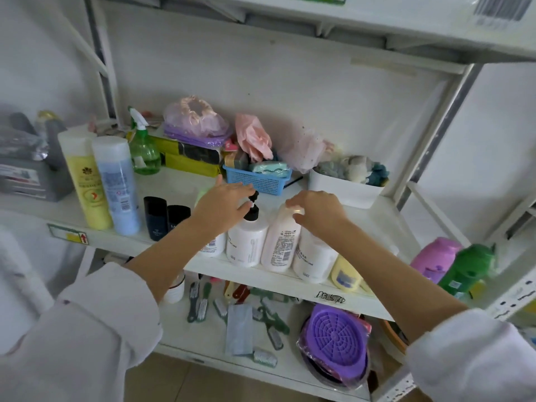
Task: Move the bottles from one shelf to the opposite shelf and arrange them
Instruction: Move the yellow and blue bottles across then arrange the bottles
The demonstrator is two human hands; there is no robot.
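Shelf: white metal shelf [290, 282] against a white wall, bottles lined along its front edge.
Left hand: left hand [223, 203] hovers over the black pump of the white pump bottle [246, 242], fingers spread and loose, gripping nothing.
Right hand: right hand [316, 210] curls down on the cap of the pale pink bottle [281, 242], fingers closed around its top.
Axis: both bottles stand upright, long axis vertical, tops pointing up, near the middle of the front edge, touching side by side.
Looks: pump bottle white with small dark print; pink bottle carries a printed label and barcode.
Left end: tall yellow bottle [85, 181] and blue bottle [119, 184], upright, beside two dark bottles [166, 217].
Back edge: blue basket [255, 178], green spray bottle [143, 147].
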